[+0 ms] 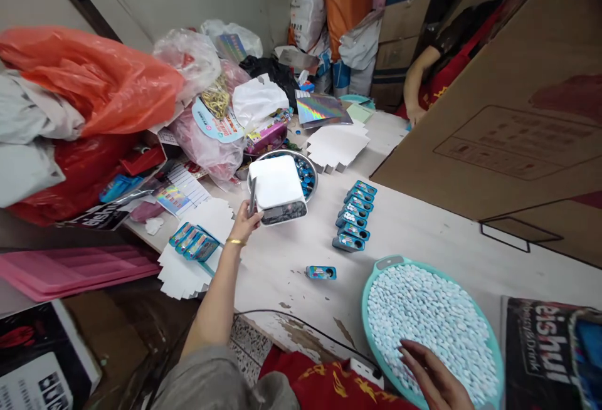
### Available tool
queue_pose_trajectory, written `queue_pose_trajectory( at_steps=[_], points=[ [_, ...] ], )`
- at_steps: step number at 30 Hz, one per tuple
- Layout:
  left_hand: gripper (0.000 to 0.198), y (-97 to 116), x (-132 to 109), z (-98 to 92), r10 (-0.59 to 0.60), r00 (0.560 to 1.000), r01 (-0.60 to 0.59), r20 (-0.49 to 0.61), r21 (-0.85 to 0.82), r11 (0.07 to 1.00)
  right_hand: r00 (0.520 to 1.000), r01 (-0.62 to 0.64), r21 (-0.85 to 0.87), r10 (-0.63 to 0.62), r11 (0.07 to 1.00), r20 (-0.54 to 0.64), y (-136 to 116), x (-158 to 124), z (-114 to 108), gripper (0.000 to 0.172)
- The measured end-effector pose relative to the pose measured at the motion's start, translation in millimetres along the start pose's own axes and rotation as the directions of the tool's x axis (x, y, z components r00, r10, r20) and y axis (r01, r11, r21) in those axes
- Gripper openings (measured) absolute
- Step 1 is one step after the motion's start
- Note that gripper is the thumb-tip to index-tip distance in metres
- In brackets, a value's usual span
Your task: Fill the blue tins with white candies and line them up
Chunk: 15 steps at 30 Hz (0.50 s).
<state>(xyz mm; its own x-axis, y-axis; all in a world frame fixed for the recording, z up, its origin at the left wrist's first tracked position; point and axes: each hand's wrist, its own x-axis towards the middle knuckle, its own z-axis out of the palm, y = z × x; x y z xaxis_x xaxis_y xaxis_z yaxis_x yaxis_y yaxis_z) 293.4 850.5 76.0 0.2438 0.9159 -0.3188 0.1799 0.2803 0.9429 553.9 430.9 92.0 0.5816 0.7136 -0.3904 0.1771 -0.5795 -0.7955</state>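
Well, smooth boxy wht device (277, 182) in L fingers (256, 217)

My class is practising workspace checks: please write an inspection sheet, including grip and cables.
Surface: pale tabletop, worn along the near edge.
Job's things: row of blue boxes; single blue box apart; green basin of pale tablets; white device partly hiding metal bowl.
Clutter: plastic bags, white paper sheets.
Grip: left hand holds the white device; right hand above the tablets.
Cables: black cable near the edge, by a white socket strip.
Surroundings: large cardboard box, another person's arm.
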Motion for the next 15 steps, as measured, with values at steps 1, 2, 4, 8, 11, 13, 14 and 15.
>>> queue_pose_trajectory(
  at_steps=[1, 2, 4, 8, 11, 13, 14, 15],
  points=[
    [0.040, -4, -20, -10.5, 0.004, 0.999, -0.003, 0.047, -0.010, 1.000, 1.000, -0.016, 0.003, 0.016, 1.000, 0.023, -6, 3, 2, 0.045],
    [0.040, -10, -39, -19.1, 0.003, 0.996, -0.002, 0.089, -0.009, 1.000, 0.999, -0.013, 0.005, 0.013, 1.000, 0.050, -13, 5, 4, 0.044],
    [0.039, -29, -73, -29.1, -0.020, 0.989, 0.017, 0.148, 0.022, 1.000, 0.995, 0.027, -0.002, -0.027, 1.000, 0.098, -29, 10, 10, 0.042],
    [0.034, -78, -107, -21.0, -0.103, 0.981, 0.081, 0.163, 0.134, 0.988, 0.982, 0.109, -0.034, -0.102, 0.993, 0.156, -47, 18, 16, 0.040],
    [0.027, -111, -104, -3.7, -0.110, 0.991, 0.087, 0.081, 0.247, 0.965, 0.976, 0.123, -0.037, -0.115, 0.992, 0.183, -44, 19, 15, 0.040],
    [0.024, -125, -95, 5.2, -0.097, 0.995, 0.087, 0.019, 0.304, 0.949, 0.977, 0.108, -0.038, -0.098, 0.993, 0.191, -39, 17, 13, 0.040],
    [0.023, -130, -90, 7.9, -0.091, 0.996, 0.089, -0.009, 0.324, 0.942, 0.977, 0.097, -0.040, -0.088, 0.994, 0.193, -37, 15, 12, 0.040],
    [0.021, -134, -86, 9.4, -0.082, 0.996, 0.091, -0.041, 0.342, 0.935, 0.978, 0.086, -0.044, -0.076, 0.995, 0.192, -34, 13, 11, 0.040]
  ],
)
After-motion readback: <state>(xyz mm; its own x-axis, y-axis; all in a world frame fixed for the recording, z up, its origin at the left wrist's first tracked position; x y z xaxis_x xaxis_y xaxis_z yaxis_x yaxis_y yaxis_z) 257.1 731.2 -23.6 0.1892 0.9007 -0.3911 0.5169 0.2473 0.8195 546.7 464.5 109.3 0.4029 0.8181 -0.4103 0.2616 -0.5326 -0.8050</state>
